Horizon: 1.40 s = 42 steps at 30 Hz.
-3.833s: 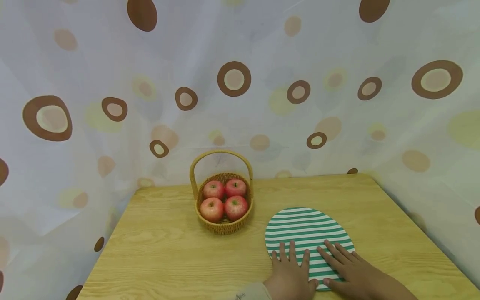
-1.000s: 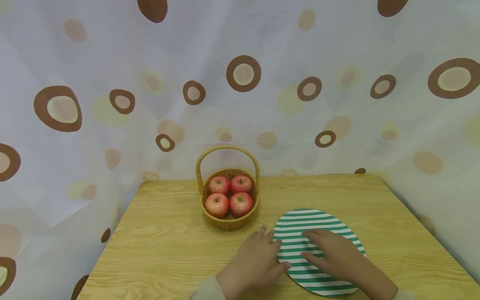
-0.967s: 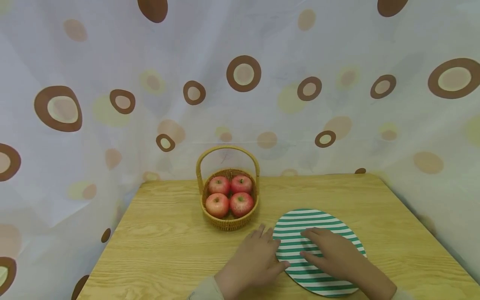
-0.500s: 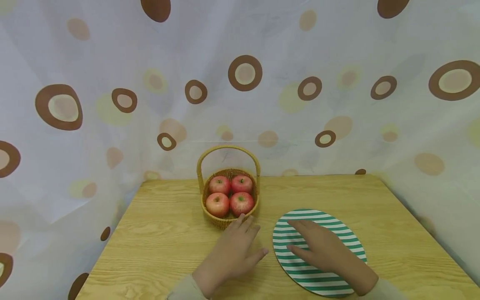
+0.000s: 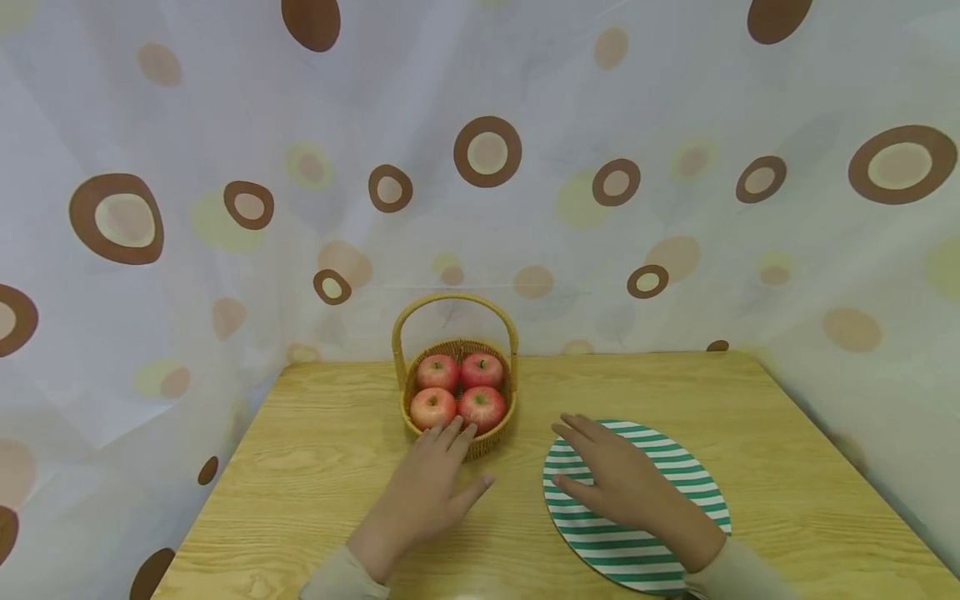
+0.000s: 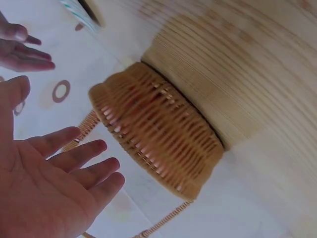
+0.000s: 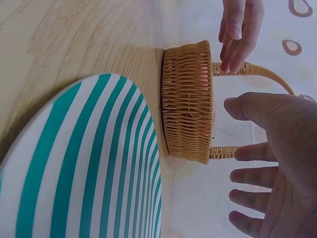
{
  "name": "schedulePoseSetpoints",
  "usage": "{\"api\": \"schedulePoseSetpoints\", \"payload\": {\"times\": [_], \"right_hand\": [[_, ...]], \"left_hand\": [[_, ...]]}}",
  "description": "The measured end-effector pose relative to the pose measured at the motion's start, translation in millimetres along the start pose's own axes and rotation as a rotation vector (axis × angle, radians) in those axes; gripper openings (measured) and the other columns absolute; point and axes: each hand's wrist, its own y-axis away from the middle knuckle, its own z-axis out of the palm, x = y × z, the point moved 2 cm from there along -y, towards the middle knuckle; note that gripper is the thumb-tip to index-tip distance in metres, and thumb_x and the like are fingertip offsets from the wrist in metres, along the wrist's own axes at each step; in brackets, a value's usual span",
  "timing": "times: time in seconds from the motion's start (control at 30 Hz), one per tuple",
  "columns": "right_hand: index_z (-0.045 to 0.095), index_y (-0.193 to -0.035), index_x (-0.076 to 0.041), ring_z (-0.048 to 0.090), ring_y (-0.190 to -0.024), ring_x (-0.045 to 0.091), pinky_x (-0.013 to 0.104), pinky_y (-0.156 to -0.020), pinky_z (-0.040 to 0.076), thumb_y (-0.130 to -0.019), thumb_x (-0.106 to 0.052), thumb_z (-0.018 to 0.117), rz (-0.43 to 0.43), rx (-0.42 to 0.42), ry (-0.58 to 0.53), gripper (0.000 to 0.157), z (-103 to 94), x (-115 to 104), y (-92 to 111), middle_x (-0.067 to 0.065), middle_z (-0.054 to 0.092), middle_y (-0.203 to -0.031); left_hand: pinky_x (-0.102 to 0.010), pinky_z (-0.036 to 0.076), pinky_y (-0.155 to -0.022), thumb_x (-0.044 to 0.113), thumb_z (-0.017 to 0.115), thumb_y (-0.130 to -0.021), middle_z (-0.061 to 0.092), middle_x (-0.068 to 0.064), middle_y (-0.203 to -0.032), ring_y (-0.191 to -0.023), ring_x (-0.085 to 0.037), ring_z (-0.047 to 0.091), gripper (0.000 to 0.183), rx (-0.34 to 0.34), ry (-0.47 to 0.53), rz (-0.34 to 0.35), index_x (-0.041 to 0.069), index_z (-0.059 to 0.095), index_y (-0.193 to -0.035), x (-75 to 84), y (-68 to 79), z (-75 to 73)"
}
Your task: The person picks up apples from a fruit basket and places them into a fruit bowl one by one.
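A wicker basket (image 7: 185,104) with an arched handle stands at the back of the table, holding several red apples (image 5: 481,407). My left hand (image 5: 423,496) reaches toward it, fingers spread; in the head view its fingertips overlap the near rim, and the left wrist view shows a gap between the palm and the basket wall. Over a round mat (image 5: 630,558) with green and white stripes hovers my right hand (image 5: 615,471). Its fingers extend toward the basket, thumb apart, and the right wrist view shows nothing in it.
The light wooden table (image 5: 322,483) extends to both sides of the basket and mat. A white curtain (image 5: 555,100) with brown and yellow dots hangs behind the table and along its left and right sides.
Both hands, earlier flat on the mat, have lifted. The left has moved left and forward to the basket; the right has shifted left and forward above the mat. Basket and mat stay in place.
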Motion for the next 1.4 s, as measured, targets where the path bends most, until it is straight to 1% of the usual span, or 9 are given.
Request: {"api": "schedulePoseSetpoints", "payload": {"times": [0.17,0.3,0.5,0.67,0.87,1.07,1.17,1.4], "right_hand": [[0.055,-0.154,-0.006,0.052,-0.147,0.042,0.062,-0.109,0.052,-0.101,-0.05,0.07,-0.024,-0.001,-0.001,0.07,1.5,-4,-8,0.016,0.051,-0.162],[0.054,-0.154,-0.005,0.048,-0.15,0.041,0.062,-0.112,0.05,-0.102,-0.049,0.069,-0.039,-0.005,-0.019,0.07,4.2,-7,-15,0.015,0.05,-0.163],[0.053,-0.155,-0.005,0.047,-0.152,0.041,0.062,-0.114,0.048,-0.104,-0.048,0.066,-0.055,-0.02,-0.058,0.068,7.2,-14,-26,0.015,0.049,-0.164],[0.052,-0.155,-0.004,0.046,-0.152,0.041,0.061,-0.116,0.046,-0.106,-0.05,0.062,-0.064,-0.031,-0.082,0.069,9.9,-18,-35,0.016,0.047,-0.165],[0.05,-0.156,0.001,0.044,-0.153,0.044,0.062,-0.118,0.044,-0.105,-0.046,0.065,-0.082,-0.037,-0.13,0.071,12.9,-24,-46,0.02,0.044,-0.166],[0.048,-0.158,-0.001,0.04,-0.155,0.042,0.06,-0.121,0.042,-0.104,-0.044,0.067,-0.083,-0.053,-0.164,0.072,22.6,-27,-58,0.018,0.04,-0.169],[0.047,-0.158,0.002,0.039,-0.155,0.045,0.062,-0.12,0.041,-0.104,-0.042,0.068,-0.089,-0.06,-0.182,0.072,24.5,-30,-66,0.021,0.04,-0.168],[0.047,-0.157,0.005,0.04,-0.154,0.046,0.062,-0.121,0.04,-0.104,-0.041,0.069,-0.084,-0.083,-0.168,0.073,28.2,-35,-81,0.025,0.042,-0.166]], "left_hand": [[-0.063,0.035,-0.124,0.055,0.053,-0.108,0.046,-0.026,-0.163,-0.154,-0.049,0.039,0.075,0.019,0.015,-0.024,-0.002,0.047,-0.157,-13.6,2.1,-4.4],[-0.065,0.033,-0.125,0.053,0.053,-0.109,0.044,-0.026,-0.164,-0.155,-0.05,0.036,0.076,0.026,0.021,-0.038,-0.003,0.044,-0.159,-22.6,3.5,-6.8],[-0.065,0.034,-0.124,0.051,0.053,-0.11,0.043,-0.03,-0.163,-0.153,-0.052,0.038,0.076,0.056,0.01,-0.035,-0.007,0.043,-0.158,-34.0,3.4,-9.1],[-0.065,0.033,-0.124,0.048,0.056,-0.109,0.044,-0.029,-0.163,-0.153,-0.053,0.038,0.074,0.068,0.016,-0.048,-0.006,0.043,-0.158,-40.9,3.9,-9.9],[-0.066,0.034,-0.123,0.049,0.057,-0.109,0.037,-0.029,-0.166,-0.152,-0.056,0.038,0.077,0.08,0.0,-0.047,-0.006,0.04,-0.16,-50.4,2.0,-9.3],[-0.065,0.033,-0.125,0.052,0.052,-0.11,0.032,-0.031,-0.168,-0.154,-0.055,0.034,0.081,0.049,-0.004,-0.056,-0.005,0.033,-0.163,-57.6,-5.1,-9.0],[-0.064,0.031,-0.126,0.053,0.051,-0.11,0.031,-0.03,-0.169,-0.156,-0.053,0.031,0.081,0.032,-0.008,-0.064,-0.004,0.032,-0.164,-60.5,-9.8,-8.0],[-0.061,0.028,-0.129,0.054,0.051,-0.11,0.029,-0.029,-0.17,-0.158,-0.051,0.028,0.082,-0.011,-0.011,-0.056,-0.005,0.031,-0.164,-67.2,-18.9,-5.3]]}}
